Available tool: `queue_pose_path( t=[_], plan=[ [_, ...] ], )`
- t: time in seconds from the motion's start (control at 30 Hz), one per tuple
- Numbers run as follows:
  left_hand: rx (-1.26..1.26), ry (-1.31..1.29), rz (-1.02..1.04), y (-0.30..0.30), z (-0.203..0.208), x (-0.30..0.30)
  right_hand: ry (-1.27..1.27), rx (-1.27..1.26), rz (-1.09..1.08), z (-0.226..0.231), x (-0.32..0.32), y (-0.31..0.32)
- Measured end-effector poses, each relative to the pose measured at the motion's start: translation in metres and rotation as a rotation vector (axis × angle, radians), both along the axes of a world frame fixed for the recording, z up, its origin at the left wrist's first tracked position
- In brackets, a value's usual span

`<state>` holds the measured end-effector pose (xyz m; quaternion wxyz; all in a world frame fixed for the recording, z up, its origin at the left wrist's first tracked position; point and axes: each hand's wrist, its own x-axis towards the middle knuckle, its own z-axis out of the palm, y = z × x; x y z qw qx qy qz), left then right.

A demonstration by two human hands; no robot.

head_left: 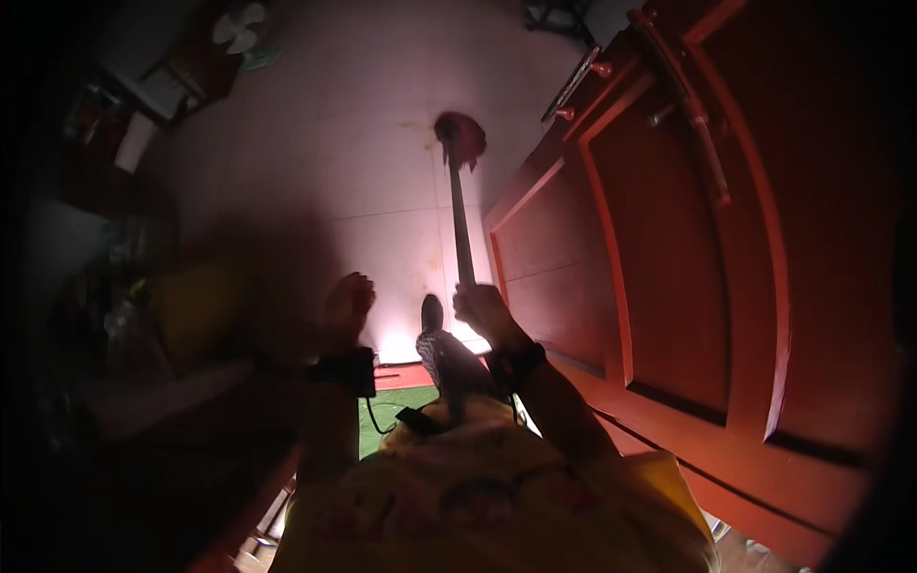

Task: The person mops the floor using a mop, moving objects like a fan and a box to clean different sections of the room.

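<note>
We wear: yellow printed cloth top (468,492) | dark grey mottled trouser leg (451,361) | dark round-toed shoe (432,312) | black wrist straps (359,371) | thin black looped cable (373,423)

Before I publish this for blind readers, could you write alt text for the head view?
A person's right hand grips a mop extending forward over the pale floor to a ragged reddish head. The dim left hand is apart from it. A red panelled door stands at right; a fan at upper left.

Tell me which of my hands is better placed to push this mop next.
Probably your right hand, closed around the mop handle; your left hand is off to the side, apart from it.
</note>
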<state>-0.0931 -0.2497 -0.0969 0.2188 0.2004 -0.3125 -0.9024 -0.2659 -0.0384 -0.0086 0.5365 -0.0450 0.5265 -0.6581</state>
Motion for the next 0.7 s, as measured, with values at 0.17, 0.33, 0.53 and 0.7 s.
queue_pose_path(
  t=[0.17, 0.33, 0.53, 0.7],
  plan=[
    [-0.561, -0.163, 0.091, -0.092, -0.031, 0.017, -0.356, -0.105, -0.184, 0.004, -0.076, -0.104],
    [0.408, -0.021, 0.328, -0.156, 0.014, 0.023, -0.252, -0.140, -0.143, -0.043, -0.154, -0.158],
    [0.381, -0.328, 0.511, -0.219, 0.017, 0.038, -0.317, -0.023, -0.272, -0.038, -0.220, -0.249],
    [0.329, -0.299, 0.253, -0.317, 0.013, -0.042, 0.165, 0.075, -0.109, -0.017, -0.293, -0.294]
  ],
)
